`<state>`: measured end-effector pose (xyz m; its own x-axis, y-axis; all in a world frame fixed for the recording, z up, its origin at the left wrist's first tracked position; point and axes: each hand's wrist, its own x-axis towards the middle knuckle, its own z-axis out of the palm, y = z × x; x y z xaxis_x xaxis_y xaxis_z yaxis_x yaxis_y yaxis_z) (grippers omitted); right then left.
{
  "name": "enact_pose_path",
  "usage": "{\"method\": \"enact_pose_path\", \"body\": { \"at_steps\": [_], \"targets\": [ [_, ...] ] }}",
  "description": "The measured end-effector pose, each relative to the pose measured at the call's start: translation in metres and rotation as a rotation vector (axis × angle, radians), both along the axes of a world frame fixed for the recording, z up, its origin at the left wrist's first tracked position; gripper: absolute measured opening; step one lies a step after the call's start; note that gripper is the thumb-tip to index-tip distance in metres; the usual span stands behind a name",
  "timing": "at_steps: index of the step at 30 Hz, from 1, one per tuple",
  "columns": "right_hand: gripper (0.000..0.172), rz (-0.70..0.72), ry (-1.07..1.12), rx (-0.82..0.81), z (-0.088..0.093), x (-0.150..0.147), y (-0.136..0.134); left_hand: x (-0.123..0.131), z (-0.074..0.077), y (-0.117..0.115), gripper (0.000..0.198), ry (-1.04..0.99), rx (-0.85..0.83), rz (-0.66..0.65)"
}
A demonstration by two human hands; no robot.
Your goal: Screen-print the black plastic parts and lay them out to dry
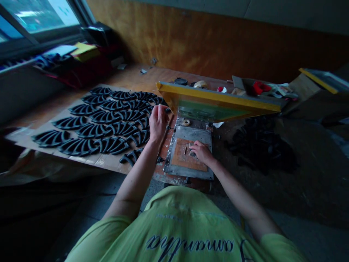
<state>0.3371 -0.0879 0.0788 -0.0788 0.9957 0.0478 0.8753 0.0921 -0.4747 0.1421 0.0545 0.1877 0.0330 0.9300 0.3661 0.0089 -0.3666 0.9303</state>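
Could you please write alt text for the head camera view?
The left hand reaches beside rows of curved black pieces on cardboard; the right hand touches a tan pad on a grey metal plate below a yellow-framed screen.

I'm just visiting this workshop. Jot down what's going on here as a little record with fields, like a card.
Left hand: fingertips at the black curved parts laid in rows on a cardboard sheet; grip unclear.
Right hand: on a small piece on a tan board atop a metal plate.
Above the hands: a yellow-framed screen with green mesh, tilted up.
To the right: a heap of black parts.
Clothing: green T-shirt.
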Motion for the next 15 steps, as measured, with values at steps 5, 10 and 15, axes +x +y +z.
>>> {"method": "enact_pose_path", "body": {
  "at_steps": [5,10,15],
  "targets": [
    [0.025,0.018,-0.174,0.019,0.0,-0.019,-0.001,0.014,0.017,-0.001,0.051,-0.095,0.059,-0.057],
    [0.036,0.083,-0.286,0.072,-0.021,-0.043,-0.024,0.016,0.02,-0.002,0.052,-0.104,0.056,-0.091],
    [0.038,0.061,-0.292,0.067,-0.03,-0.042,-0.035,0.013,0.018,0.001,0.05,-0.085,0.054,-0.105]
  ]
}}
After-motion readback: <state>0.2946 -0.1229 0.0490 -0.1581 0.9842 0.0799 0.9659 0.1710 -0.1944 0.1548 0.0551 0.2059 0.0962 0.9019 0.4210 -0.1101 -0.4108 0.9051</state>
